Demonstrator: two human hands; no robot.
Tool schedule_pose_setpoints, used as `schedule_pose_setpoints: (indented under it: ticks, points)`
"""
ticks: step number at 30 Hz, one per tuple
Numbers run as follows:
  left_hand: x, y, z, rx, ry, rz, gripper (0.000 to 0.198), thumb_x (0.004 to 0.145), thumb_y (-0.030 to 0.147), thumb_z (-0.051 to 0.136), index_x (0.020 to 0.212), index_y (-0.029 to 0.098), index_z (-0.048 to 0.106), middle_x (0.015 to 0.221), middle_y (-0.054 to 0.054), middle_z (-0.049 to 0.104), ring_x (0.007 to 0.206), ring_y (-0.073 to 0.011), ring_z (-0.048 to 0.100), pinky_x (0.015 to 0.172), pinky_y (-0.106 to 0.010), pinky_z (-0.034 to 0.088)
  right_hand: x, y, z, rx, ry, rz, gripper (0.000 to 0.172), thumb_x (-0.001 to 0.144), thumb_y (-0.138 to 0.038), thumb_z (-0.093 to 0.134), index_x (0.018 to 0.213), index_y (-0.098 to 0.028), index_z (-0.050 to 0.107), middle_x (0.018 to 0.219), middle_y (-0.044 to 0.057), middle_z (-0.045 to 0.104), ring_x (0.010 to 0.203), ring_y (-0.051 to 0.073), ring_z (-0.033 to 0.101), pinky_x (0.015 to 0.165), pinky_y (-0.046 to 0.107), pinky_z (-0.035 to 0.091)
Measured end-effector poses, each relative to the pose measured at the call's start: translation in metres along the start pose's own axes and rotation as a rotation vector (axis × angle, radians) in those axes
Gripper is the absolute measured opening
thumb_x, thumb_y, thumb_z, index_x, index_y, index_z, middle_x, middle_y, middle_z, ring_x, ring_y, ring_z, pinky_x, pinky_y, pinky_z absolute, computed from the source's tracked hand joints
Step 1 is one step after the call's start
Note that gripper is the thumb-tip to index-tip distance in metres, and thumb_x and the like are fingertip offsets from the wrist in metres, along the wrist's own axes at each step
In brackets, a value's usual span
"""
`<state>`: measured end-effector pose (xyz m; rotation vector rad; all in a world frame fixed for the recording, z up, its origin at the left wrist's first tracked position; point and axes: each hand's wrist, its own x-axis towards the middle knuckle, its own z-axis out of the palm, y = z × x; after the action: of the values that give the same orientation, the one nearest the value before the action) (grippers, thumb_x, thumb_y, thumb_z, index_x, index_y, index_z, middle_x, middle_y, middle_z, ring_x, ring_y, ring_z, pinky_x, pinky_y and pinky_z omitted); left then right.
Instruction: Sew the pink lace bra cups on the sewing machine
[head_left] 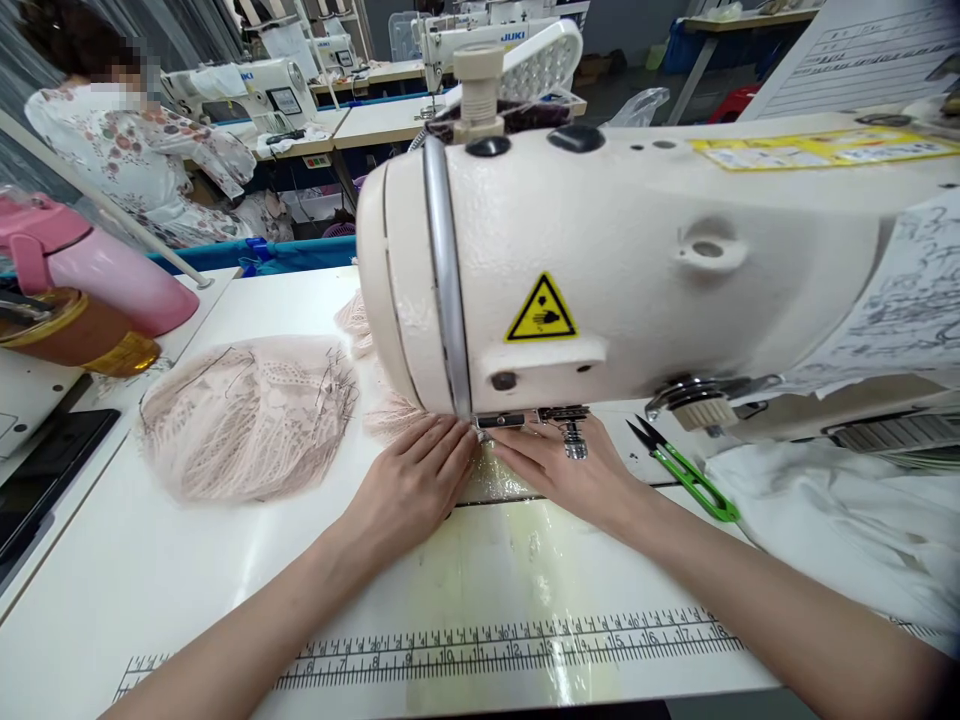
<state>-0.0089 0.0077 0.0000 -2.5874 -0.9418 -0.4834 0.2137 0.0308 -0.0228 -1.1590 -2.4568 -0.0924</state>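
A cream sewing machine (pixel 630 250) stands in front of me, its head covering much of the work under the needle. My left hand (pixel 416 480) lies with its fingers flat and close together by the presser foot area, fingertips at the edge of pale pink lace fabric (pixel 391 415). My right hand (pixel 574 465) rests on the other side of the needle, fingers stretched toward it and partly hidden by the machine. Between the hands shows a shiny needle plate (pixel 499 478). Any fabric under the fingertips is mostly hidden.
A heap of pink lace pieces (pixel 251 420) lies left. Green thread snips (pixel 690 475) and white cloth (pixel 840 510) lie right. A pink bottle (pixel 112 265), an amber jar (pixel 82 335) and a phone (pixel 52 480) sit far left. Another person (pixel 142 150) sits beyond the table.
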Motion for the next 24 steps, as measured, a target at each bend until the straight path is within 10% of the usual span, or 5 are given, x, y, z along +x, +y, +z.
schedule_pose_setpoints:
  ticks: [24]
  points:
    - [0.008, 0.001, -0.001, -0.085, -0.140, -0.201, 0.034, 0.097, 0.030, 0.045, 0.118, 0.010, 0.062, 0.102, -0.012, 0.070, 0.096, -0.0249, 0.065, 0.090, -0.043, 0.051, 0.006, -0.017, -0.006, 0.058, -0.340, 0.200, 0.049, 0.096, -0.058, 0.033, 0.139, -0.038, 0.046, 0.112, 0.013, 0.069, 0.104, 0.032, 0.065, 0.074, 0.049, 0.056]
